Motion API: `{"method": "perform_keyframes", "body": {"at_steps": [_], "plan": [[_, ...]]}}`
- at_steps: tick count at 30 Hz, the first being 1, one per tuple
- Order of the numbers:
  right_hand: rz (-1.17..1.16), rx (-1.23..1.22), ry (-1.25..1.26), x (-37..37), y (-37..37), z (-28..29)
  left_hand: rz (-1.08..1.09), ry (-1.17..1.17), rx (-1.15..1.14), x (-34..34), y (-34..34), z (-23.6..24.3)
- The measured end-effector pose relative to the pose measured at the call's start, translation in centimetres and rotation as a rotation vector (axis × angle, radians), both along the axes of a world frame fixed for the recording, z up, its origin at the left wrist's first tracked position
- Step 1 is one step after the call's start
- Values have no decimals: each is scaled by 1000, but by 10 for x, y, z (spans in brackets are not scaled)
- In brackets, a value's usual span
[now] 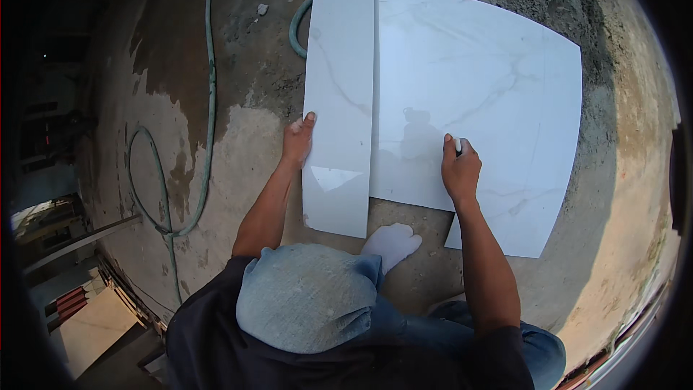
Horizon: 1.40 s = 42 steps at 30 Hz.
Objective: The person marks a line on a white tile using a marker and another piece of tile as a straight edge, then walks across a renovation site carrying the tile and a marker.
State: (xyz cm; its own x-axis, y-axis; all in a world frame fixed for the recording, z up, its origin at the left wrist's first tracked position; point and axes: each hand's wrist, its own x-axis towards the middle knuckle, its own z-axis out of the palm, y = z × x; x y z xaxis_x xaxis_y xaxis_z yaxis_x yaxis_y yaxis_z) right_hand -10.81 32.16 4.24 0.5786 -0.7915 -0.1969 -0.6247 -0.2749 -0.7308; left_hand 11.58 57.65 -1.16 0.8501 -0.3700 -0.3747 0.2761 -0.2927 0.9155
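Observation:
A narrow white marble-look tile strip lies lengthwise in front of me, along the left side of a large glossy white tile with grey veining. My left hand is closed on the strip's left edge, thumb on top and the other fingers mostly hidden. Over the large tile's lower middle, my right hand is closed around a small whitish stick-like piece; only its end shows between thumb and finger. The large tile has a step cut out of its near edge.
A green hose loops over the rough concrete floor at the left and passes behind the tiles. Wet grey mortar spreads at the far right. Boards lie at the lower left. My white-covered foot is close to the strip's near end.

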Motion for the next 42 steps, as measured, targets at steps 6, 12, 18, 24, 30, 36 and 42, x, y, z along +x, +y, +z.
{"method": "perform_keyframes", "body": {"at_steps": [6, 12, 18, 24, 30, 36, 42], "plan": [[479, -22, 102, -13, 102, 4, -19, 27, -44, 3, -23, -10], [692, -75, 124, -26, 145, 1, -67, -59, 14, 15, -35, -19], [779, 23, 231, -34, 147, -10, -89, -63, 85, 16, -42, -29], [783, -40, 270, -43, 158, -38, -95, -164, 154, 7, -54, -24], [761, -121, 215, -38, 158, -40, -160, -400, 493, 4, -61, -14], [767, -160, 216, -41, 157, -40, -195, -451, 568, -2, -68, -5], [762, -138, 192, -42, 156, -45, -207, -480, 504, 3, -65, -21]]}}
